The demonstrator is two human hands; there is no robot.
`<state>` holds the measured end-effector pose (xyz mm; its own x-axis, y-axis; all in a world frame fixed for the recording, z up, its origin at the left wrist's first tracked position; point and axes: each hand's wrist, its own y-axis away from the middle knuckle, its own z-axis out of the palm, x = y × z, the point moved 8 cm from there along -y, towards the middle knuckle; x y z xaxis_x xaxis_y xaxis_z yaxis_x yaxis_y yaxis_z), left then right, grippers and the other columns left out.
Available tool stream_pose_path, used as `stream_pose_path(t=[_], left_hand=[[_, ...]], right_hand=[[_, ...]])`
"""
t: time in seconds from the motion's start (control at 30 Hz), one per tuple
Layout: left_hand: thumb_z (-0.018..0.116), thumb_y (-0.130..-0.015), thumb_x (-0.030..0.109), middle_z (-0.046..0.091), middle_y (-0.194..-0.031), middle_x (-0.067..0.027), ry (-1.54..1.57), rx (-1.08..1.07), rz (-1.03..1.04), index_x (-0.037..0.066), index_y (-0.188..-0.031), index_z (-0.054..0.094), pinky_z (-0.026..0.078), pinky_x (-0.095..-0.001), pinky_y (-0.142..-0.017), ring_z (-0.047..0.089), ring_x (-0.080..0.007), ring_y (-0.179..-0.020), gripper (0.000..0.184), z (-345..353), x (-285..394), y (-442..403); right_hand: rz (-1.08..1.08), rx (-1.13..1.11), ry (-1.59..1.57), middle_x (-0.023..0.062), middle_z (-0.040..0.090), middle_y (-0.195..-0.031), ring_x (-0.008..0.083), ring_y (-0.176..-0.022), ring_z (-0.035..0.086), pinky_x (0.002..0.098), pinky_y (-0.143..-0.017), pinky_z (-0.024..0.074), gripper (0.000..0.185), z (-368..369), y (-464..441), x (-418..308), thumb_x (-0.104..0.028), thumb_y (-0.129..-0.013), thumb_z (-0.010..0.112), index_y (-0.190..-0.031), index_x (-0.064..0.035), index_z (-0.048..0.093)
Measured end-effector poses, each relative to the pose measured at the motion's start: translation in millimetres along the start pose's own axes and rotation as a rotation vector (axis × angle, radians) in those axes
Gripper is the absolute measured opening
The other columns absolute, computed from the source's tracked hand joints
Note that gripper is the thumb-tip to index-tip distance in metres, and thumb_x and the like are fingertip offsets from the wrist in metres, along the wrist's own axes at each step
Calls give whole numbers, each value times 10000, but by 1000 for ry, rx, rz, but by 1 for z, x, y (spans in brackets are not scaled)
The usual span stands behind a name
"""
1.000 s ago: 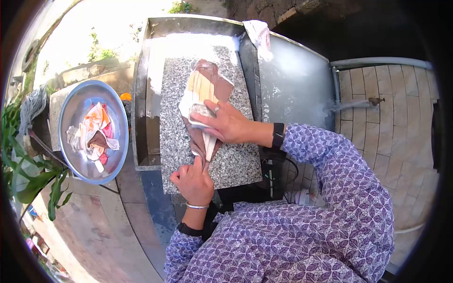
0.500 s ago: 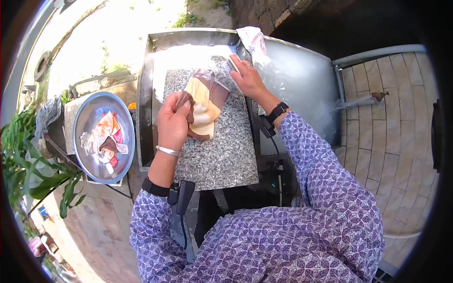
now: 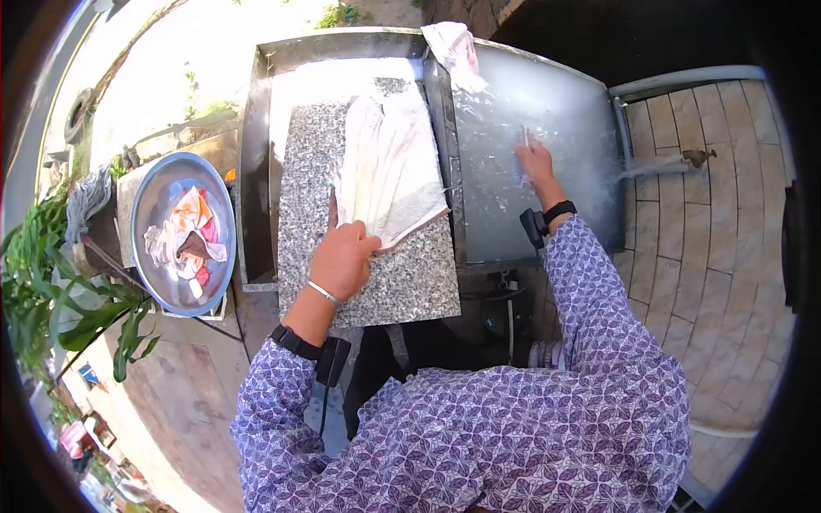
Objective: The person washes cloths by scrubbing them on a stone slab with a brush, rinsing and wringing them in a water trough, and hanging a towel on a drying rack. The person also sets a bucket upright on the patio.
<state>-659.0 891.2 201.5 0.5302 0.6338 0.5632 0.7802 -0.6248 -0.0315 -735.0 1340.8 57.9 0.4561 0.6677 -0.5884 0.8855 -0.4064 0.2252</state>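
Observation:
A pale, wet garment [image 3: 393,167] with brown edges lies spread on the speckled granite slab [image 3: 312,162]. My left hand [image 3: 340,256] is closed on its near edge, fingers folded over the fabric. My right hand [image 3: 537,162] is over the water basin [image 3: 487,205], at or in the cloudy water. Its fingers are wrapped round a small pale object [image 3: 524,134]; its kind does not show clearly. Ripples and bubbles surround that hand.
Left of the slab stands a metal bowl [image 3: 145,222] of wet clothes. A pinkish-white cloth [image 3: 451,51] hangs over the basin's far corner. Water runs from a tap [image 3: 697,159] on the right into the basin. A raised metal rim [image 3: 250,171] borders the slab.
My right hand has moved from above the slab's far right to the basin water, still holding the pale object. The bunched garment is now spread flat, and my left hand has moved down to its near edge.

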Motion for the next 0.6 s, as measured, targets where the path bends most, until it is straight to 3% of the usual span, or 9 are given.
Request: stream_pose_path(t=[0.03, 0.07, 0.13, 0.23, 0.33, 0.43, 0.5, 0.57, 0.6], left_hand=[[566, -714, 31, 495, -728, -93, 9, 0, -9, 110, -791, 622, 435, -416, -606, 543, -307, -715, 124, 2, 4, 10], [568, -713, 33, 491, -722, -95, 47, 9, -48, 111, -784, 621, 436, -417, -597, 539, -309, -706, 117, 2, 7, 21], [575, -712, 46, 475, -699, -88, 110, 48, -91, 112, -770, 615, 417, -424, -581, 526, -301, -679, 96, -3, 15, 39], [577, -710, 58, 460, -683, -74, 151, 62, -171, 111, -766, 609, 383, -411, -590, 515, -281, -682, 83, -7, 25, 62], [598, -690, 57, 448, -678, -57, 152, 141, -191, 114, -778, 605, 350, -390, -618, 499, -265, -695, 105, 2, 21, 73], [606, -669, 36, 437, -676, -56, 153, 161, -218, 118, -804, 611, 326, -381, -631, 490, -265, -704, 158, 7, 15, 72], [606, -674, 44, 431, -670, -55, 168, 197, -193, 115, -812, 615, 328, -383, -624, 489, -263, -693, 156, 4, 17, 76], [605, -678, 49, 432, -668, -53, 180, 221, -193, 114, -819, 619, 329, -383, -622, 489, -260, -688, 156, 1, 16, 77], [605, -682, 54, 432, -666, -51, 205, 247, -201, 114, -825, 622, 330, -384, -621, 488, -258, -683, 156, 0, 16, 77]], right_hand=[[-138, -34, -148, 245, 609, -1083, 389, -995, 591, 415, -855, 461, 554, 4, 35, -82, -316, -847, 554, -1337, -83, 445], [-442, -27, 32, 263, 551, -1169, 385, -1090, 533, 405, -916, 429, 547, 9, 61, -141, -278, -854, 545, -1351, -85, 427], [-647, -213, 69, 280, 470, -1241, 429, -1066, 500, 432, -940, 408, 563, 40, 128, -222, -243, -832, 593, -1360, -137, 428], [-1060, -517, 233, 246, 437, -1272, 384, -1020, 510, 458, -918, 401, 594, 90, 234, -285, -225, -800, 653, -1360, -225, 453], [-1222, -705, 367, 232, 445, -1268, 361, -985, 522, 461, -873, 415, 585, 142, 237, -298, -241, -799, 646, -1353, -243, 460], [-850, -198, 617, 251, 525, -1192, 372, -963, 557, 483, -797, 462, 514, 177, 65, -299, -302, -857, 559, -1358, -259, 453], [-559, -247, 720, 259, 540, -1149, 375, -977, 566, 479, -824, 470, 497, 187, -1, -293, -330, -875, 519, -1363, -263, 454], [-668, -362, 632, 269, 530, -1166, 385, -964, 568, 480, -844, 462, 497, 192, 34, -312, -321, -868, 546, -1355, -265, 464], [-867, -365, 569, 275, 526, -1169, 392, -942, 567, 477, -838, 458, 501, 183, 94, -326, -310, -860, 565, -1349, -261, 471]])
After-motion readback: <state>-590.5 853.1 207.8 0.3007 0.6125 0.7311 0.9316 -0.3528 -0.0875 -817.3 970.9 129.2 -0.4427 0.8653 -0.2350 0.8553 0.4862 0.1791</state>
